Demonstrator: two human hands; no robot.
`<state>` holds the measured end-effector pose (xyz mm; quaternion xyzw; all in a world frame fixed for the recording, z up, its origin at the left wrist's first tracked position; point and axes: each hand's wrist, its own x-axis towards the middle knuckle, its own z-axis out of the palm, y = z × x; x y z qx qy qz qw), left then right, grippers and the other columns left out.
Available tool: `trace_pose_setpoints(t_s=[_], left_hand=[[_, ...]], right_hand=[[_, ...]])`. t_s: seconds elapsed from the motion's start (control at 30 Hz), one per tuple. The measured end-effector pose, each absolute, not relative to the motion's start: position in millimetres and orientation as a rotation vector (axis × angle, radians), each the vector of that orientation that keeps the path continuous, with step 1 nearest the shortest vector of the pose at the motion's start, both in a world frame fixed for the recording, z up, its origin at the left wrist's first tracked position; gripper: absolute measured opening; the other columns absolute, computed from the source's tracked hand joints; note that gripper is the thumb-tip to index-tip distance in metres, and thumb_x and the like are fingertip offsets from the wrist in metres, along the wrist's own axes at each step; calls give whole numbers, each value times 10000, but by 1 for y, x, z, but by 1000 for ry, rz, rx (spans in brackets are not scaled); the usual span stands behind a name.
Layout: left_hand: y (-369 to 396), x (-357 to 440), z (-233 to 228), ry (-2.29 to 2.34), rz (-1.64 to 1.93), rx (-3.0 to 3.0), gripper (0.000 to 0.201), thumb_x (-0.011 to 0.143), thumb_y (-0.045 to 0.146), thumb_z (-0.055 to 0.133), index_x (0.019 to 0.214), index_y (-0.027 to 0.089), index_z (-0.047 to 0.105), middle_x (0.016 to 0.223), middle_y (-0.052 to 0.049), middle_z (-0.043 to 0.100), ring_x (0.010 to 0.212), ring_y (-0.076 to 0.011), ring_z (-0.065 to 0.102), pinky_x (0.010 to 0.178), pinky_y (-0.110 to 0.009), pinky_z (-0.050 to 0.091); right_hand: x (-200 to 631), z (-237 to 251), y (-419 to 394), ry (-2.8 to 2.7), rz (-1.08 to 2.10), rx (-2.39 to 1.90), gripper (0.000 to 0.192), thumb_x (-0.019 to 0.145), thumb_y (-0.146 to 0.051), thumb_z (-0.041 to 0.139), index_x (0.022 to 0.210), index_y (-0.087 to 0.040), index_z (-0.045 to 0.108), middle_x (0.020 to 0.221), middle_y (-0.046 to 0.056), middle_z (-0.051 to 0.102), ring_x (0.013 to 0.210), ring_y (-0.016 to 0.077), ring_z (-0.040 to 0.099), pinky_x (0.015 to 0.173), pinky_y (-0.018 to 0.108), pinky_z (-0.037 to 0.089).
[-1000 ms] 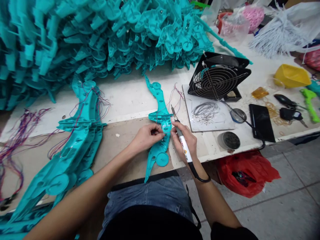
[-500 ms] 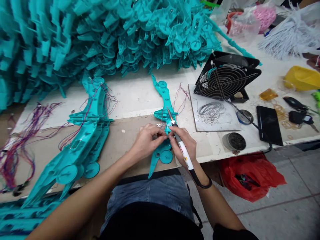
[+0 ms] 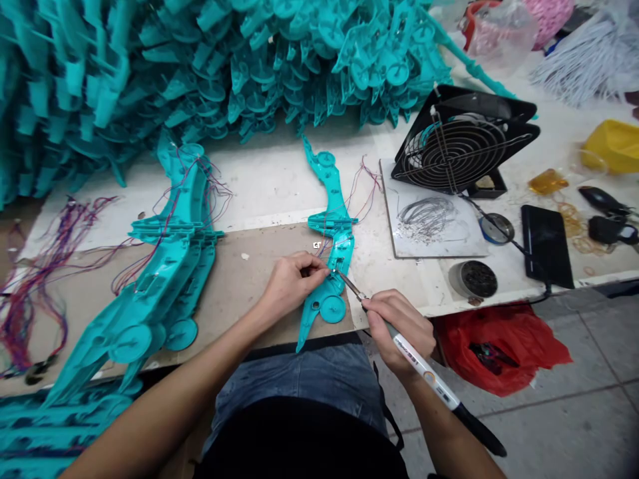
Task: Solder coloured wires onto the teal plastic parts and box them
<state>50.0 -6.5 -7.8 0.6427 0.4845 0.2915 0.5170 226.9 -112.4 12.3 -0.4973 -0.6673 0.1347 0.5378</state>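
Observation:
A turquoise plastic part [image 3: 341,251] lies on the table in front of me, with thin red and blue wires [image 3: 367,178] running over its upper half. My left hand [image 3: 294,283] rests over its left edge, thumb and fingers pinched on thin wire beside a small slot; the fingers partly hide it. In my right hand [image 3: 402,326] is a soldering iron [image 3: 422,364], gripped like a pen and slanting to the lower right. Its tip meets the part close to my left fingertips.
A black fan [image 3: 456,150] stands behind a scratched white board [image 3: 434,229]. Near it are a tin [image 3: 472,279], a solder spool [image 3: 496,228] and a phone [image 3: 548,246]. Stacked turquoise parts [image 3: 170,266] and a wire bundle [image 3: 37,299] lie left; a large turquoise pile [image 3: 249,66] stands behind.
My right hand has moved right and away from the left fingers, and the soldering iron has swung down so its tip reaches the part. The left hand stays pinched in nearly the same place.

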Motion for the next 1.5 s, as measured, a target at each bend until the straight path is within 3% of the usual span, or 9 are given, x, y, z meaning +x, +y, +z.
trace_pose_setpoints(t_s=[1.17,1.5], left_hand=[[-5,51,-9,1165,712,1613,82,774,203,658,725,149,694,687,-8,609,640,-119,534,608,-249,404],[-7,51,-9,1185,699,1647,139,789,266,629,696,171,670,702,-22,622,668,-137,548,628,-263,424]], right_hand=[[228,4,-115,-1812,197,-1138,366,766,-29,597,1089,-195,646,704,10,542,727,150,579,639,298,551],[237,7,-114,-1664,77,-1245,300,847,-152,595,1129,-215,677,790,60,624,781,188,614,644,339,542]])
